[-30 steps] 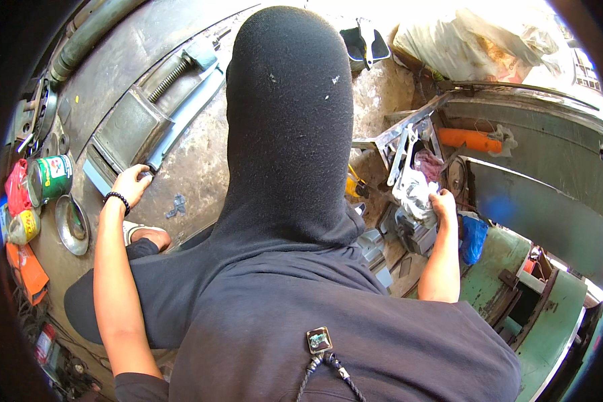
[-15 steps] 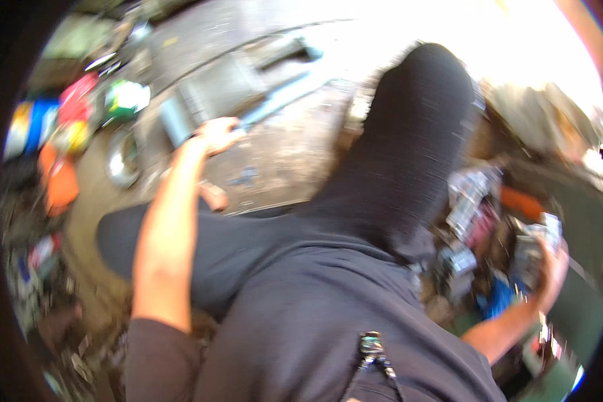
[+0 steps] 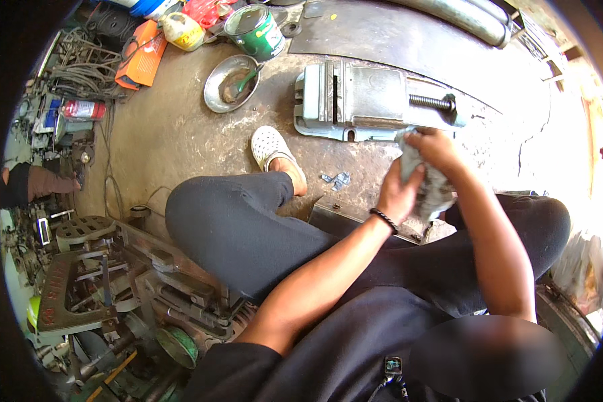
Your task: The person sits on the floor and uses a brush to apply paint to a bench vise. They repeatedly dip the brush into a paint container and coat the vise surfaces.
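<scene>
A crumpled greyish rag (image 3: 435,192) is bunched between my two hands, above my crossed legs. My left hand (image 3: 398,192), with a dark braided bracelet at the wrist, grips it from the left. On its upper end, my right hand (image 3: 437,149) is closed with bent fingers. Just beyond the hands lies a machine vise (image 3: 372,94) on the floor, blue-grey with bare metal jaws and a threaded screw (image 3: 430,102) at its right end. Neither hand visibly touches the vise. The rag's folds hide some fingertips.
Left of the vise sit a metal bowl (image 3: 214,87) with a green-handled brush and a green can (image 3: 256,32). An orange machine (image 3: 141,55) stands farther left. Metal parts and frames (image 3: 74,295) crowd the lower left. A bluish scrap (image 3: 340,179) lies near my shoe (image 3: 269,146).
My left hand has come away from the vise, and my right hand has come in from the cluttered right side. Both now hold the rag together. The view has turned and sharpened.
</scene>
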`<control>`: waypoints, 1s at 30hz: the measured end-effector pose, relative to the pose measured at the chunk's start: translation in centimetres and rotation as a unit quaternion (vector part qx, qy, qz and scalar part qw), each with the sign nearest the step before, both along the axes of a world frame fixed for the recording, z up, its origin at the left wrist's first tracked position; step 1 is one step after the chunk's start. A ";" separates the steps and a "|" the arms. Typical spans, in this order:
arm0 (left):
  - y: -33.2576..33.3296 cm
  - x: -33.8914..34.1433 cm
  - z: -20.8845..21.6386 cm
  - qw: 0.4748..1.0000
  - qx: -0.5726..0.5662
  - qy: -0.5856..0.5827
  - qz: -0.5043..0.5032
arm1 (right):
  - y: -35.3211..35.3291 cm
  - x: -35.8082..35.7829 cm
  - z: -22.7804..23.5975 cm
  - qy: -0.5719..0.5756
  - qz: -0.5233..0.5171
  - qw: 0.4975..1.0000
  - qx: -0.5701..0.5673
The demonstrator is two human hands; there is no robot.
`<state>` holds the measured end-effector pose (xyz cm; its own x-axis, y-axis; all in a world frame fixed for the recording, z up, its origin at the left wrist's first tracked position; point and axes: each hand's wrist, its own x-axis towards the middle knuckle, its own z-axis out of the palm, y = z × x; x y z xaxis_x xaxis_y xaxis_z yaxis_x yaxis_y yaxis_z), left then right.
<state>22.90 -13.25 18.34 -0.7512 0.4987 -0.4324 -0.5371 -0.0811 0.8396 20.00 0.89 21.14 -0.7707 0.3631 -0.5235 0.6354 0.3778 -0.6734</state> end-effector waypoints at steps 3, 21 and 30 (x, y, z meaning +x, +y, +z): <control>-2.2 -2.7 -4.8 0.974 -0.188 -0.024 -0.121 | -1.5 -1.1 -8.6 0.003 0.061 0.996 0.066; -11.8 -13.8 -19.5 0.889 -0.285 -0.077 -0.351 | -8.3 -1.1 -21.9 -0.041 -0.246 0.831 -0.497; -10.1 -12.7 -16.9 0.882 -0.354 0.197 -0.240 | -11.0 -3.2 -23.4 0.072 -0.351 0.779 -0.514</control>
